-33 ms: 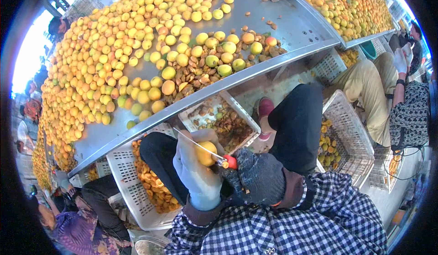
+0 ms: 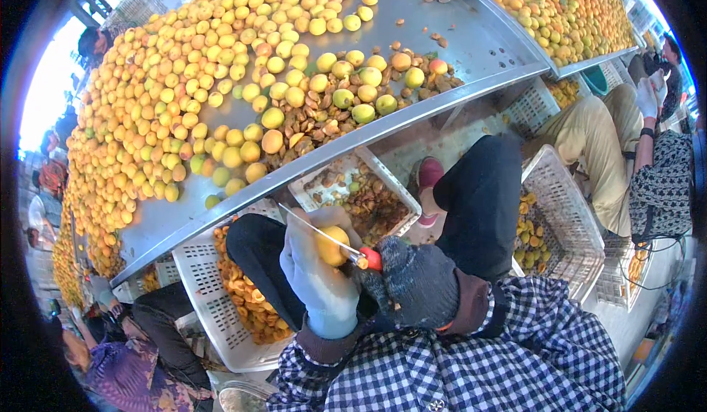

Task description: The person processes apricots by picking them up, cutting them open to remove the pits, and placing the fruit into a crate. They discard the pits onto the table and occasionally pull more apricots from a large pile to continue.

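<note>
Now, your left hand (image 2: 313,279) has its fingers curled round the fruit (image 2: 331,246), on your side of the worktop's (image 2: 471,36) near edge. Your right hand (image 2: 416,283) is clamped on the knife's (image 2: 371,260) red handle, its blade crossing over the fruit; contact is unclear. Hold your left fingertips clear of its line and use small, controlled strokes. The left crate (image 2: 197,294) holds orange pieces (image 2: 250,301); the middle crate (image 2: 392,182), below the near edge, brown scraps (image 2: 372,198); the right crate (image 2: 563,198), yellow-green pieces (image 2: 532,246).

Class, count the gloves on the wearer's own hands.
2: a pale glove on the left hand, which holds a yellow fruit, and a dark glove on the right hand, which grips a red-handled blade. Both show.
</note>
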The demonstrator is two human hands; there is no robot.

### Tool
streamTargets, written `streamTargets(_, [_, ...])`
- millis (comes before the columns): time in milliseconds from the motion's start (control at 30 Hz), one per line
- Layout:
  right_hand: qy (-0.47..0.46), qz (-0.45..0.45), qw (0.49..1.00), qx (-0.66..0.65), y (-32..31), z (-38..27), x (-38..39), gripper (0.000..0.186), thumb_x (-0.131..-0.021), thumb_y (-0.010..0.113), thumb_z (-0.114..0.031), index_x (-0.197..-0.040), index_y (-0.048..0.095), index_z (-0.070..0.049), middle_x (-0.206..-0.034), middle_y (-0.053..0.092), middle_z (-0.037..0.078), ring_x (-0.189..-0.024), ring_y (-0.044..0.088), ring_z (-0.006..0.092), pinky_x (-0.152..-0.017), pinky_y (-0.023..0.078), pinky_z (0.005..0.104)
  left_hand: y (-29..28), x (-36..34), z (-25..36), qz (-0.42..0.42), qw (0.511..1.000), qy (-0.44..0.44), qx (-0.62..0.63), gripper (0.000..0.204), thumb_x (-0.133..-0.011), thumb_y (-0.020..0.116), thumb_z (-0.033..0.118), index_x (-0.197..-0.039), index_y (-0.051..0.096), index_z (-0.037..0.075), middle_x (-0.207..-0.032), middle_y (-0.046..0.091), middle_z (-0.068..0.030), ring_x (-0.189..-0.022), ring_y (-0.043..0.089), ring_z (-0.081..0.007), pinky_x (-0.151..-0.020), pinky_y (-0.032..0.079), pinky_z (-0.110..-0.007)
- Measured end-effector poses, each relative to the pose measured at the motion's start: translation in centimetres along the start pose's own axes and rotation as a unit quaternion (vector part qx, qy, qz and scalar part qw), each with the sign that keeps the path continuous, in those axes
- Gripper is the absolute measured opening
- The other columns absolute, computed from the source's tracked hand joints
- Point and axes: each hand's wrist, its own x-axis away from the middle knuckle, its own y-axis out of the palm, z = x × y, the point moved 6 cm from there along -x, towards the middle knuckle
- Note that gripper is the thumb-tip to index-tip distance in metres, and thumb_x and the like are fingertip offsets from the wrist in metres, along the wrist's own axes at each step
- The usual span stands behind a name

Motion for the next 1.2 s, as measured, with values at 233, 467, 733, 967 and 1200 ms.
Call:
streamTargets(233, [0.075, -0.031, 0.992, -0.092, 1.5, 1.0, -3.4, 0.037, -0.084, 0.057, -0.033, -0.091, 0.05, 0.003, -0.069, 0.056, 0.021, -0.063, 0.061, 0.0357, -0.053, 0.047, 0.0416, 0.0, -1.6, 0.5, 0.051, 0.997, 0.003, 0.057, 0.033, -0.093, 0.043, 0.036, -0.092, 0.051, 0.004, -0.079, 0.053, -0.0067, -0.067, 0.049, -0.0124, -0.057, 0.041, -0.024])
streamTargets(467, [0.038, -0.005, 0.882, -0.469, -0.3, 0.6, -1.4, 0.037, -0.088, 0.053, -0.028, -0.111, 0.05, 0.001, -0.084, 0.062, 0.012, -0.077, 0.062, 0.0246, -0.061, 0.049, 0.0356, 1.6, -2.5, 2.4, -0.044, 0.973, 0.005, 0.228, 0.056, -0.09, 0.04, 0.051, -0.117, 0.05, 0.002, -0.081, 0.057, -0.0076, -0.058, 0.047, -0.0134, -0.046, 0.039, -0.024])
streamTargets(733, [0.045, 0.021, 0.968, -0.247, -1.3, 1.8, 0.1, 0.043, -0.085, 0.056, -0.036, -0.108, 0.049, 0.0, -0.072, 0.059, 0.021, -0.062, 0.06, 0.0379, -0.053, 0.048, 0.0432, 4.2, -1.5, 2.7, -0.039, 0.974, 0.007, 0.222, 0.056, -0.088, 0.045, 0.052, -0.118, 0.05, 0.005, -0.081, 0.059, -0.006, -0.061, 0.056, -0.016, -0.045, 0.045, -0.024])
streamTargets(967, [0.048, 0.021, 0.98, -0.191, -2.1, 1.4, -0.6, 0.034, -0.085, 0.056, -0.029, -0.095, 0.05, 0.003, -0.064, 0.056, 0.018, -0.057, 0.059, 0.0361, -0.05, 0.045, 0.0419, 4.7, -1.4, 3.3, -0.039, 0.992, 0.056, 0.102, 0.055, -0.091, 0.044, 0.044, -0.125, 0.043, 0.001, -0.081, 0.058, -0.0058, -0.061, 0.053, -0.0145, -0.049, 0.042, -0.022])
streamTargets(1200, [0.08, -0.064, 0.975, -0.198, -1.8, 1.9, -2.3, 0.028, -0.087, 0.056, -0.024, -0.095, 0.052, 0.002, -0.069, 0.056, 0.017, -0.062, 0.058, 0.0323, -0.054, 0.045, 0.0361, 3.7, -1.9, 4.0, -0.068, 0.984, 0.142, -0.088, 0.058, -0.091, 0.047, 0.041, -0.13, 0.036, 0.0, -0.086, 0.058, -0.0091, -0.069, 0.055, -0.0166, -0.061, 0.046, -0.027])
